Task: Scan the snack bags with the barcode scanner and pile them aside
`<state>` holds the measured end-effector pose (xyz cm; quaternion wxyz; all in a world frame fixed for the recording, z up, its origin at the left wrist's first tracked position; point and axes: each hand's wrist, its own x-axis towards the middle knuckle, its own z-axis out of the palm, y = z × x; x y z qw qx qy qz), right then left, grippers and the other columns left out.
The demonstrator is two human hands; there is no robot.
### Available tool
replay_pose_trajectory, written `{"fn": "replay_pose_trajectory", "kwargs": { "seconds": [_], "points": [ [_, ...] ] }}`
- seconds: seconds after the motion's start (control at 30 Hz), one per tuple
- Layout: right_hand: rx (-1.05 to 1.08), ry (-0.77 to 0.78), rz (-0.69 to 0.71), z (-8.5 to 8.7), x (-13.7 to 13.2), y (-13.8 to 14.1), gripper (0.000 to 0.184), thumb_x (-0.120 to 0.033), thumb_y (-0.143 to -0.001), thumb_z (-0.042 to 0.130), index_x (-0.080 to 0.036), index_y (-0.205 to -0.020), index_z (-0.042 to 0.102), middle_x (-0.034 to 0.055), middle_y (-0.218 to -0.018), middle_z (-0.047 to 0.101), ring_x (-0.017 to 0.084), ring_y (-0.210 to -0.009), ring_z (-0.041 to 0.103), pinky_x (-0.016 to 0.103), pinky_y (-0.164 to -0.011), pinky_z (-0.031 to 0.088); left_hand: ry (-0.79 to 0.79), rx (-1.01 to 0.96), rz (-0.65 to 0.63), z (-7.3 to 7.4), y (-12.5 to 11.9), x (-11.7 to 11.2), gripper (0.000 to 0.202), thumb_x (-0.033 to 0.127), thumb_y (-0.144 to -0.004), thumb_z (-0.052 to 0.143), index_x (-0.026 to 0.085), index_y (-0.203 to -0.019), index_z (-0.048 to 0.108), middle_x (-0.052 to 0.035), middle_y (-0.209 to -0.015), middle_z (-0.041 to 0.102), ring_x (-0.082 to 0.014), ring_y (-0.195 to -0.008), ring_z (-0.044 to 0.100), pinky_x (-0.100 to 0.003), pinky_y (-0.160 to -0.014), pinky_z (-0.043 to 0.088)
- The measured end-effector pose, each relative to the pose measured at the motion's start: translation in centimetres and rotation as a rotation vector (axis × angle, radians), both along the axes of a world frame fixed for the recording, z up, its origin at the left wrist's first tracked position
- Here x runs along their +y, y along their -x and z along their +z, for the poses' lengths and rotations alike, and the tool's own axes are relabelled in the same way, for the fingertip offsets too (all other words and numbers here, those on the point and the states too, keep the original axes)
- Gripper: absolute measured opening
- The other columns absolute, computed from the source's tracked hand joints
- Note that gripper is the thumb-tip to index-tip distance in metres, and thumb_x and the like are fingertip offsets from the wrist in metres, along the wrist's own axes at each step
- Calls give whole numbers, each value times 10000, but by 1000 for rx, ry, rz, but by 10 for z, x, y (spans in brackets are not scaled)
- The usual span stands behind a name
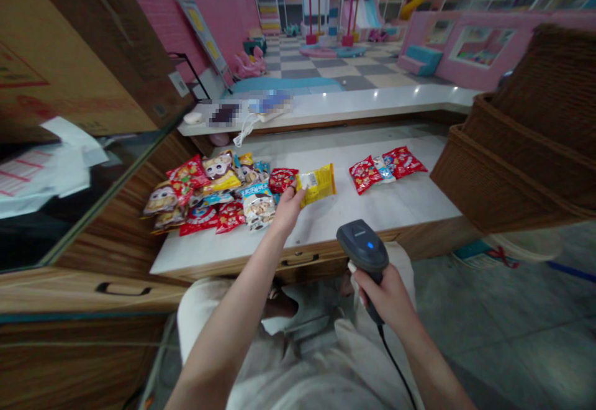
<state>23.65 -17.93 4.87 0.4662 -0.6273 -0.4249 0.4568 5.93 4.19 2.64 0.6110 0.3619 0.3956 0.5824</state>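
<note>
My left hand [289,204] reaches out over the white counter [372,205] and pinches the near end of a yellow snack packet [318,184], which lies just right of a pile of several snack packets [209,191]. My right hand [386,295] is closed round the handle of a dark barcode scanner [364,250] with a blue light on top. The scanner is held above my lap, near the counter's front edge, and its cable hangs down. Three more packets, red and white [385,168], lie apart further right on the counter.
Brown wicker baskets [512,161] stand stacked at the right end of the counter. A large cardboard box [84,56] sits at the left above papers. Drawers with handles [121,289] run under the counter. A higher white ledge [372,100] lies behind; a pink play area is beyond it.
</note>
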Motion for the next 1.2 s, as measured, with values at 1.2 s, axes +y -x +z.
{"fn": "replay_pose_trajectory", "kwargs": {
  "seconds": [1.2],
  "points": [
    [-28,-39,99,-7,10,20,340,-500,-838,754,-269,-658,582,-48,-415,556,150,-347,546,248,-423,453,182,-170,17,-49,-10,-38,313,478,-896,874,211,-1026,777,-107,-1122,874,-318,-1289,792,-483,-1183,599]
  ]
}}
